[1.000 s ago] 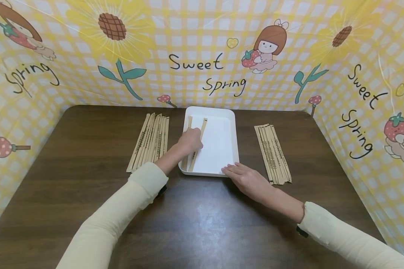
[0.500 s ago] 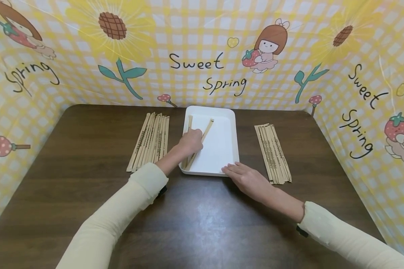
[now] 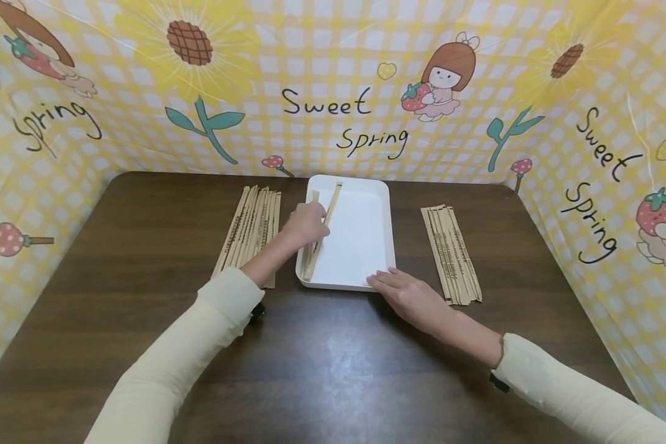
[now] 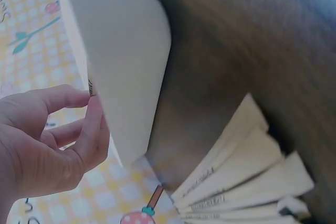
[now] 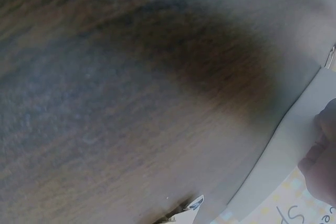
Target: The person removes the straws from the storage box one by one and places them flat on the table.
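In the head view, a white rectangular tray (image 3: 361,246) lies on the dark wooden table. My left hand (image 3: 306,223) is over its left side, pinching a slim brown paper-wrapped stick (image 3: 333,198) between thumb and fingertips. This stick slants along the tray, its far end up by the far rim. Another wrapped stick (image 3: 315,196) lies beside it along the left wall, partly hidden by the hand. In the left wrist view, the thumb and fingers (image 4: 93,119) meet at a printed bit of wrapper. My right hand (image 3: 413,299) rests with extended fingers on the tray's near right corner.
A fanned bundle of several wrapped sticks (image 3: 250,231) lies left of the tray, partly under my left forearm. To the right lies another bundle (image 3: 451,256). A yellow checked cloth (image 3: 333,55) rises behind the table and along both sides.
The pinched stick first tilted to the right; it has since shifted left and toward the far rim. My left hand has moved slightly left and away from me. The right hand stays put.
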The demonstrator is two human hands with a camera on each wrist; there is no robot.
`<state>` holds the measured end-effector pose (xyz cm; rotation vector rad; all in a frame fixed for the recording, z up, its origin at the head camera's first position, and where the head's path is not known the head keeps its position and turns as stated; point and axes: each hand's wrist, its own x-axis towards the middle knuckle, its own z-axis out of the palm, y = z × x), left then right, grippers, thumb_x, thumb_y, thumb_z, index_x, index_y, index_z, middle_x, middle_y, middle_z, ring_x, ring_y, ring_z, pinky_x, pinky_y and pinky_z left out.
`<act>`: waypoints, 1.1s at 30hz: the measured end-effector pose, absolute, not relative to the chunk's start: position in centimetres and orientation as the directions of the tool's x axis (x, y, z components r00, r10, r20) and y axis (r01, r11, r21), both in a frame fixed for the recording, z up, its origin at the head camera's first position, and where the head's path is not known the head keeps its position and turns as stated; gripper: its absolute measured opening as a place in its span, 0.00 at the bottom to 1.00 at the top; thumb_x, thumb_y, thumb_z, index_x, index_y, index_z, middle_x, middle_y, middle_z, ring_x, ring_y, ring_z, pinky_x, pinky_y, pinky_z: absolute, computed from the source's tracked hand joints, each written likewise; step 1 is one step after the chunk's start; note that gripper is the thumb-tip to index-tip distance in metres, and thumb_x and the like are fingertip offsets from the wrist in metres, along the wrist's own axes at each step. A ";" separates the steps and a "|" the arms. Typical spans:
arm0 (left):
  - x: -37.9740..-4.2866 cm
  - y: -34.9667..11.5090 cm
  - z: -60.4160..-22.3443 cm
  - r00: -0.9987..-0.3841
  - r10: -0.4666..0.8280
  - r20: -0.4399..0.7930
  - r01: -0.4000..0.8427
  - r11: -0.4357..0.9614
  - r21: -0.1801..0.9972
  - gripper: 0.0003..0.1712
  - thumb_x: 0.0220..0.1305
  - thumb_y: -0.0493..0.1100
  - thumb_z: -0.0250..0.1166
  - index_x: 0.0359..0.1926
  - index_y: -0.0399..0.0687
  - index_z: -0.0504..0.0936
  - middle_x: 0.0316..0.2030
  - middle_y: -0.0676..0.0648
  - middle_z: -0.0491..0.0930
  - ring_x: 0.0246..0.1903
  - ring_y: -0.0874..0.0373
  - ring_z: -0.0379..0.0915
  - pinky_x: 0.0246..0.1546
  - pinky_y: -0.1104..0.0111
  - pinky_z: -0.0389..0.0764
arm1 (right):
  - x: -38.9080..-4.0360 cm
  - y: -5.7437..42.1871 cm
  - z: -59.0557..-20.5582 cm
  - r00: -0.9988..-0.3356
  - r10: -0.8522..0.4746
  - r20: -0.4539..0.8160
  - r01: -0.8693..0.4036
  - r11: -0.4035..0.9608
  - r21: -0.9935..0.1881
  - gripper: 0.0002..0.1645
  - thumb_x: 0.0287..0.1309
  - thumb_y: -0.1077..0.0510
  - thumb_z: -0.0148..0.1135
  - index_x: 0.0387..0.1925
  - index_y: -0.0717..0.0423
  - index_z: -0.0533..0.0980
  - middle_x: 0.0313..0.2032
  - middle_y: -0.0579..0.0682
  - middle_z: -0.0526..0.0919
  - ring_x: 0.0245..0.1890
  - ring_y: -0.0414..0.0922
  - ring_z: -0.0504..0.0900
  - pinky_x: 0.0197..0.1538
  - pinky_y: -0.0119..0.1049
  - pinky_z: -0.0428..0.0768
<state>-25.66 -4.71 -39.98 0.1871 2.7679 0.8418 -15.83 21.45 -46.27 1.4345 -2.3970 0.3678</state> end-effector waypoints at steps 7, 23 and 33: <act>-25.9 -7.2 -39.0 -0.977 0.152 -0.153 0.031 0.801 0.598 0.19 0.60 0.33 0.61 0.52 0.31 0.82 0.47 0.36 0.82 0.23 0.56 0.69 0.22 0.70 0.70 | -15.8 21.4 -46.3 -0.441 -0.801 0.404 -0.886 0.459 -0.057 0.24 0.53 0.72 0.69 0.54 0.68 0.80 0.51 0.58 0.85 0.53 0.52 0.83 0.61 0.48 0.75; -25.7 -14.8 -40.2 -0.975 0.061 -0.213 -0.052 0.871 0.489 0.30 0.63 0.37 0.57 0.66 0.31 0.71 0.64 0.32 0.70 0.49 0.38 0.75 0.39 0.53 0.79 | -15.7 21.4 -46.1 -0.443 -0.801 0.402 -0.884 0.465 -0.048 0.24 0.52 0.73 0.68 0.54 0.68 0.80 0.51 0.58 0.84 0.53 0.52 0.82 0.62 0.46 0.75; -25.0 -18.2 -40.8 -0.962 -0.002 -0.274 -0.140 0.865 0.483 0.30 0.67 0.39 0.55 0.68 0.32 0.69 0.64 0.29 0.69 0.50 0.34 0.74 0.36 0.53 0.79 | -15.6 21.4 -46.1 -0.442 -0.802 0.402 -0.886 0.460 -0.058 0.23 0.53 0.72 0.68 0.54 0.68 0.79 0.51 0.59 0.84 0.53 0.52 0.82 0.62 0.47 0.75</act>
